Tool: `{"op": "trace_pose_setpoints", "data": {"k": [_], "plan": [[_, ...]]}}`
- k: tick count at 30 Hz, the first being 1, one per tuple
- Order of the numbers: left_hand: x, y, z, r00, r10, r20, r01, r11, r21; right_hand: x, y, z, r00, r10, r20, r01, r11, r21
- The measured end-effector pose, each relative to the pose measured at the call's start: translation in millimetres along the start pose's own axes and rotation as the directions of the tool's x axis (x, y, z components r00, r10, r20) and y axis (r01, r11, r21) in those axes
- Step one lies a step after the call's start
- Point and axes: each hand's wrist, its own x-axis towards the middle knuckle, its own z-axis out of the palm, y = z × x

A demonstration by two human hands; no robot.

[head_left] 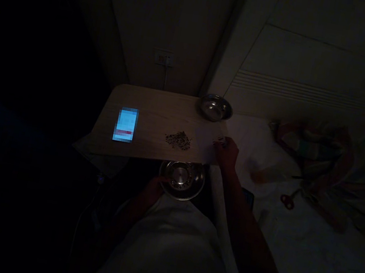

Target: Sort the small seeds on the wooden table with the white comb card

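Note:
In dim light, my left hand (156, 186) grips the left rim of a round metal bowl (199, 187), held just below the table's front edge. Small bits are scattered inside this bowl around its shiny centre. My right hand (228, 153) is closed at the table's right end, over the side of a pale sheet (204, 145) that looks like paper. Something small and light shows at its fingertips, too dark to name. Left of the sheet lies a loose heap of small dark bits (179, 140), like seeds or grains. A second metal bowl (214, 108) stands behind the sheet.
The wooden table (154, 108) has rounded corners. A lit phone (125, 124) lies on its left part. Behind, a wall socket (164, 58) has a cable plugged in. To the right are white bedding (287, 240), crumpled patterned cloth (334, 158) and red-handled scissors (287, 201).

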Motion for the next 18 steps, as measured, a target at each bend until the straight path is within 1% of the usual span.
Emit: {"op": "trace_pose_setpoints", "data": {"k": [2, 4, 6, 8, 10, 12, 14, 18], "plan": [[-4, 0, -2.0, 0.999, 0.034, -0.018, -0.033, 0.999, 0.019, 0, -1, 8, 0.998, 0.054, 0.008, -0.054, 0.999, -0.006], [-7, 0, -4.6, 0.996, 0.08, -0.044, -0.077, 0.996, 0.05, -3, -4, 15, 0.997, 0.082, 0.01, -0.082, 0.997, -0.01], [-8, 0, -6.7, 0.988, 0.136, -0.07, -0.128, 0.987, 0.098, -8, -8, 22, 0.997, 0.075, -0.002, -0.075, 0.997, 0.001], [-8, -1, -7.2, 0.985, 0.16, -0.064, -0.151, 0.98, 0.129, -13, -11, 29, 0.998, 0.054, -0.02, -0.053, 0.998, 0.03], [-7, -1, -5.6, 0.988, 0.15, -0.043, -0.144, 0.983, 0.115, -17, -12, 35, 0.998, 0.049, -0.038, -0.047, 0.997, 0.064], [-6, -1, -2.8, 0.994, 0.108, -0.024, -0.106, 0.991, 0.079, -19, -13, 38, 0.998, 0.045, -0.049, -0.04, 0.994, 0.103], [-5, 0, -0.8, 1.0, -0.025, 0.013, 0.025, 0.999, 0.02, -18, -13, 40, 0.998, 0.034, -0.049, -0.026, 0.988, 0.15], [-3, -1, -3.7, 0.999, 0.047, 0.0, -0.047, 0.998, 0.036, -15, -19, 42, 1.0, 0.018, -0.013, -0.014, 0.975, 0.22]]}}
